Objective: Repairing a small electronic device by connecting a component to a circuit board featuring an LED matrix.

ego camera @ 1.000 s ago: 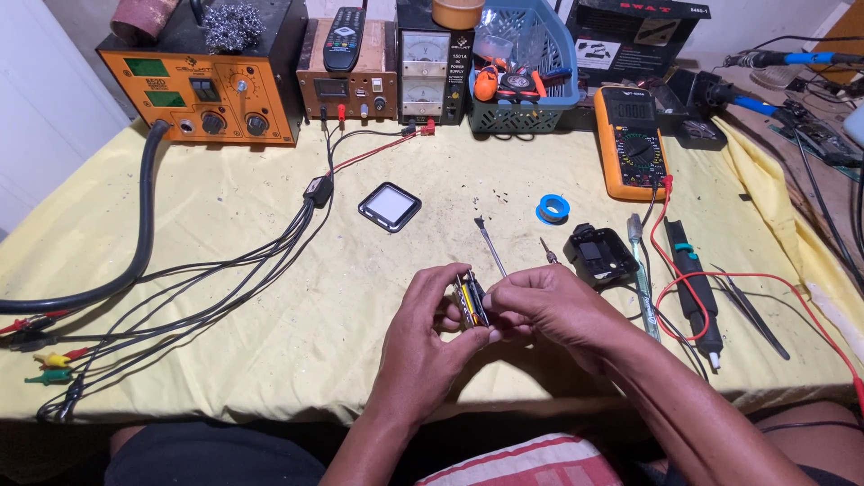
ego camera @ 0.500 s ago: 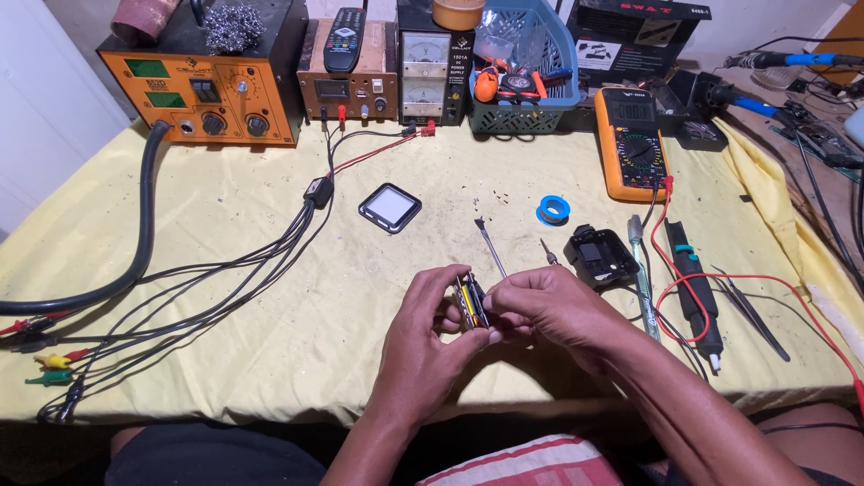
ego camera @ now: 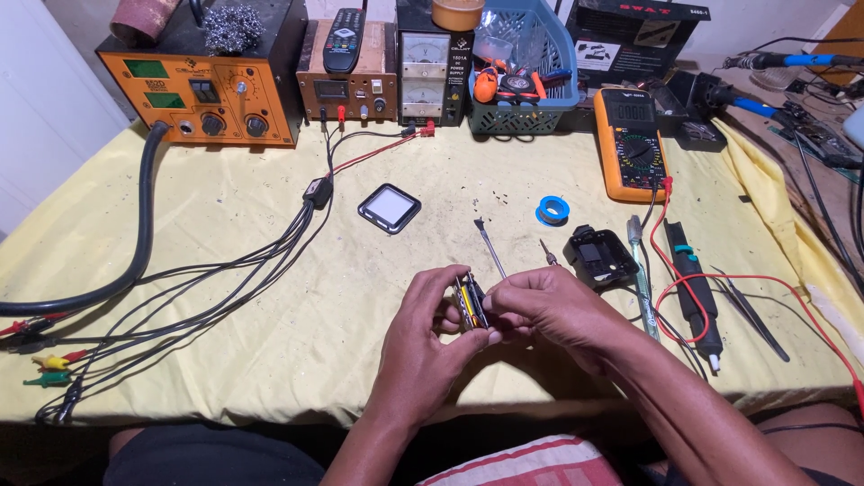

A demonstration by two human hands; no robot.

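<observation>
module, small, black casing with yellow and red bits along its exposed edge, held on edge above the yellow tablecloth near the front of the bench. my left hand pinches it from the left, my right hand grips its right side; both hands closed on it. my fingers cover most of its faces, so inner detail is hard to make out. black shell lies just beyond, screwdriver beside.
</observation>
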